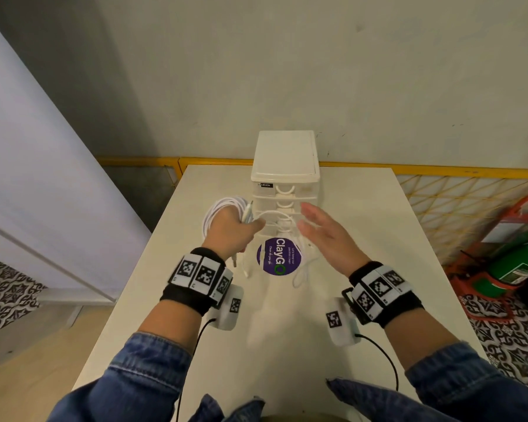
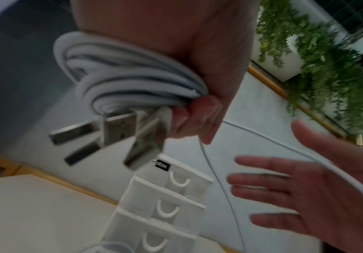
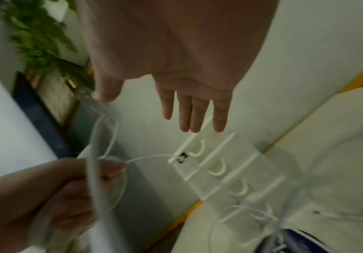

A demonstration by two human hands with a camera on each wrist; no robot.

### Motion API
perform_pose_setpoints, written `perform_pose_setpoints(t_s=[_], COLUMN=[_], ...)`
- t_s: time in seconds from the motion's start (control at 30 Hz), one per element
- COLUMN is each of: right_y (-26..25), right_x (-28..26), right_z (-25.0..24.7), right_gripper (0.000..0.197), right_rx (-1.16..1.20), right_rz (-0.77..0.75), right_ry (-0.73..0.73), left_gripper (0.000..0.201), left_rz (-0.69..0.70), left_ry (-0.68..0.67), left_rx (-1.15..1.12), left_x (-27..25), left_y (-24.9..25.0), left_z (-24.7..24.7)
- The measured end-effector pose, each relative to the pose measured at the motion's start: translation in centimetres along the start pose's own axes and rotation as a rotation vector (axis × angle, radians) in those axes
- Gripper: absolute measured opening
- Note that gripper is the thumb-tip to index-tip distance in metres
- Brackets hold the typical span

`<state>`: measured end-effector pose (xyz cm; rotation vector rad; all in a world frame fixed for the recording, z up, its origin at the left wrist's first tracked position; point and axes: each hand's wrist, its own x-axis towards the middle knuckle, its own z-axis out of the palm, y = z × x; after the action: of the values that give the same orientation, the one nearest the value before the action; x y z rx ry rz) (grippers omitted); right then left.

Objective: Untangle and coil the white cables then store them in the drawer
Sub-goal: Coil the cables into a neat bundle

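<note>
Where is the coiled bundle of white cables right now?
In the head view the coiled bundle is gripped in the left hand, held above the table just left of the drawer unit.

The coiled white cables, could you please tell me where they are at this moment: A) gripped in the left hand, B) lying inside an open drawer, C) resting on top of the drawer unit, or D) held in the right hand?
A: the left hand grips the coiled white cables, while the right hand is open and holds nothing.
</note>
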<state>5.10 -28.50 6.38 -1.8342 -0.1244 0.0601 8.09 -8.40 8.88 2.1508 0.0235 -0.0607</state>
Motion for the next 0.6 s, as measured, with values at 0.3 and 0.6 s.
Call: perform_pose_setpoints(t_s=[0.3,0.6], right_y=[-0.1,-3.2], right_x=[0.3,1.3], right_z=[-0.2,-5.7], right_gripper=[0.016,0.011], right_rx=[-0.155,0.211], right_rz=[0.037,-0.008], right_ry=[-0.109,0.182], left_gripper=[0.04,0.036], left_rz=[0.109,0.167], left_ry=[-0.148,-0.732], left_rx=[-0.266,-0.202], left_x=[-1.1,-3.4], left_y=[2.2,1.7], left_z=[-1.3,1.5])
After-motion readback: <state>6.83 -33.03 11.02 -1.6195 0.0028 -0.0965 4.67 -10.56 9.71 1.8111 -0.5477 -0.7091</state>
